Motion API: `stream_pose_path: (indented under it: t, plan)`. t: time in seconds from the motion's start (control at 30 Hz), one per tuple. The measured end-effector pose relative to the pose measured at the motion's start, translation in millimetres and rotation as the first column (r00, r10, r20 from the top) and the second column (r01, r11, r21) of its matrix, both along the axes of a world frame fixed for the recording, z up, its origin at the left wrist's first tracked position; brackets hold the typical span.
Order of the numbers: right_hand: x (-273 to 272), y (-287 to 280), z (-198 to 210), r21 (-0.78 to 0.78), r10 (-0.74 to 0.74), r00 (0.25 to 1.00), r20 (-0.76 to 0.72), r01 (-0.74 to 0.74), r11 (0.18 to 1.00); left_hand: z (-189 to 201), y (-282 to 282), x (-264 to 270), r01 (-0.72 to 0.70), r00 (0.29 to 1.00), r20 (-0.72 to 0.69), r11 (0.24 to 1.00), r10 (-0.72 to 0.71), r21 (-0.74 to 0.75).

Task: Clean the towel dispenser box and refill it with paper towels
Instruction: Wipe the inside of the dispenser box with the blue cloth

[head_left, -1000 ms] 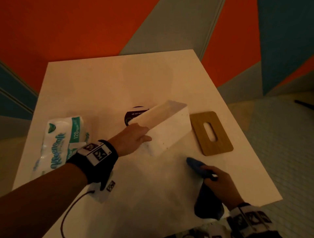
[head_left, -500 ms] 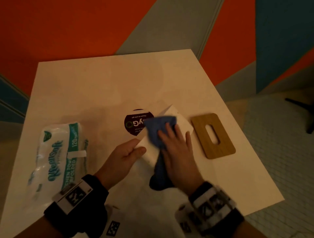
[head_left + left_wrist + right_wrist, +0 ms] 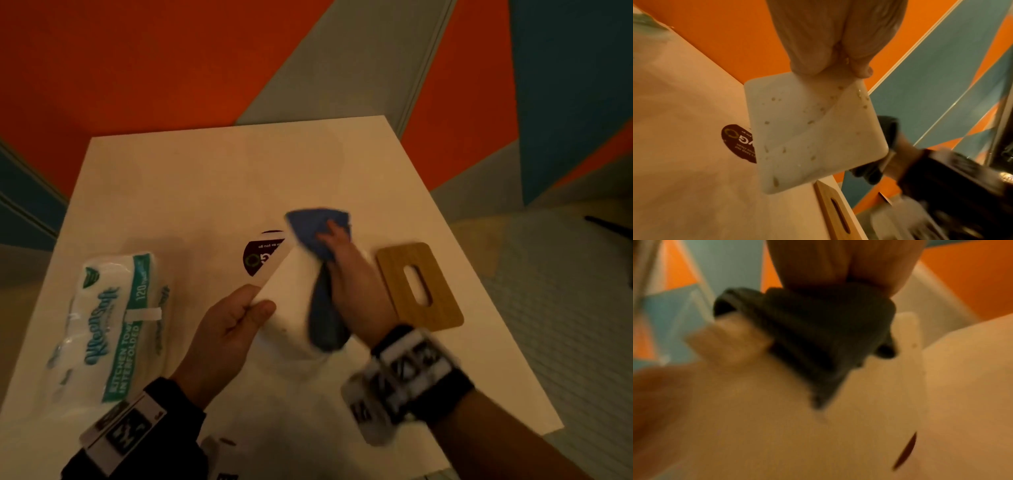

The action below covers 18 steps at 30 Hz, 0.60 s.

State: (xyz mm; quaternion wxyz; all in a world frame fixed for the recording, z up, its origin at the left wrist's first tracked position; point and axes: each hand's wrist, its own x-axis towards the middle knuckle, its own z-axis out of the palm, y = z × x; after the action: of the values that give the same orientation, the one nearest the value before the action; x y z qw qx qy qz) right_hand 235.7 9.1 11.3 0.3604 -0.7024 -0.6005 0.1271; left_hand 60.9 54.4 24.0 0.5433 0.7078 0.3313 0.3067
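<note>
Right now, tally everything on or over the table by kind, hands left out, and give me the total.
White dispenser box, held by the left hand: 1
Blue cloth, held by the right hand: 1
Wooden slotted lid: 1
Pack of Kleensoft paper towels: 1
Dark round sticker on the table: 1
Total: 5

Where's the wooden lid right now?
In the head view the wooden lid lies flat on the white table, right of the white box and touching the right hand.

Smooth speckled box, wood-grain lid
</note>
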Motion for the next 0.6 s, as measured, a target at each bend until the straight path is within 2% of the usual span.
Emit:
stream_pose_path:
  t: [0.03,0.07,0.1,0.17,0.2,0.3,0.4,0.43,0.53,0.6]
  plan:
    - [17,11,0,-0.073,-0.016,0.999,0.038,0.018,0.997,2,-1,0,-0.016,1.000,-0.006,1.000,0.016,0.014]
    - [25,14,10,-0.096,-0.060,0.998,-0.012,0.058,0.994,5,-2,1,-0.023,1.000,-0.018,0.999,0.023,0.031]
    - [34,16,10,-0.055,-0.090,0.996,0.002,0.090,0.994,5,-4,1,-0.026,0.999,-0.022,0.999,0.027,0.038]
    - [20,13,10,0.019,-0.148,0.986,-0.074,0.150,0.989,2,-3,1,-0.049,0.998,-0.027,0.998,0.050,0.034]
    - [0,6,5,0.011,-0.031,0.995,-0.094,0.033,0.999,1,-2,0,-0.077,0.997,-0.029,0.997,0.077,0.013]
    - [-47,-22,-21,0.098,0.168,0.983,0.069,-0.174,0.980,-4,1,-4,-0.105,0.994,0.029,0.994,0.106,-0.040]
    - [-38,-18,-14,0.110,0.225,0.973,-0.053,-0.218,0.970,1,1,-5,-0.089,0.996,0.023,0.996,0.089,-0.028]
    - [-26,-11,-10,0.101,0.177,0.984,-0.015,-0.175,0.979,4,1,-6,-0.099,0.995,0.017,0.995,0.100,-0.010]
    - [20,15,-3,-0.036,-0.092,0.981,-0.173,0.087,0.996,12,0,-6,-0.129,0.992,0.014,0.990,0.129,0.055]
    - [29,19,2,-0.058,-0.170,0.955,-0.244,0.161,0.985,15,-3,-5,-0.151,0.988,0.043,0.988,0.150,0.022]
